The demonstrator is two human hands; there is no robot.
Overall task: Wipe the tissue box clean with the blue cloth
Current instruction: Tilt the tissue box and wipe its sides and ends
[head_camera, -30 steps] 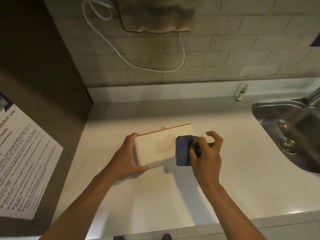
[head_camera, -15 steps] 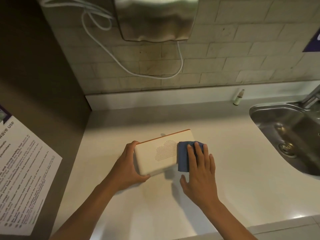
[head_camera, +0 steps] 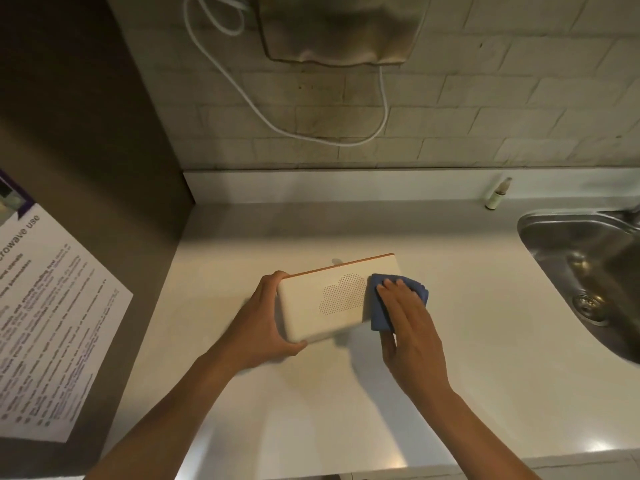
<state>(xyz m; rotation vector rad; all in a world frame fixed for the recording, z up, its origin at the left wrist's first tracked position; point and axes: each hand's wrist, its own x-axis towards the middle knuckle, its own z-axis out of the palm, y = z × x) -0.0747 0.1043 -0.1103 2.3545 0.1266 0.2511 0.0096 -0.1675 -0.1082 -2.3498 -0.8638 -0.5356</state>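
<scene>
A cream tissue box (head_camera: 311, 306) with a dotted cloud pattern and an orange far edge lies on the white counter (head_camera: 485, 375). My left hand (head_camera: 266, 323) grips its left end, thumb on the near side. A folded blue cloth (head_camera: 379, 306) covers the box's right end. My right hand (head_camera: 410, 323) lies flat on the cloth with fingers straight and together, pressing it against the box. Part of the cloth is hidden under my fingers.
A steel sink (head_camera: 588, 271) is set into the counter at the right. A small bottle (head_camera: 497, 195) stands by the back ledge. On the tiled wall hangs a metal dispenser (head_camera: 339, 29) with a white cable (head_camera: 311, 133). A dark panel with a printed notice (head_camera: 45, 323) bounds the left.
My right hand went from pinching the cloth with curled fingers to lying flat on it. The box and left hand have stayed in place.
</scene>
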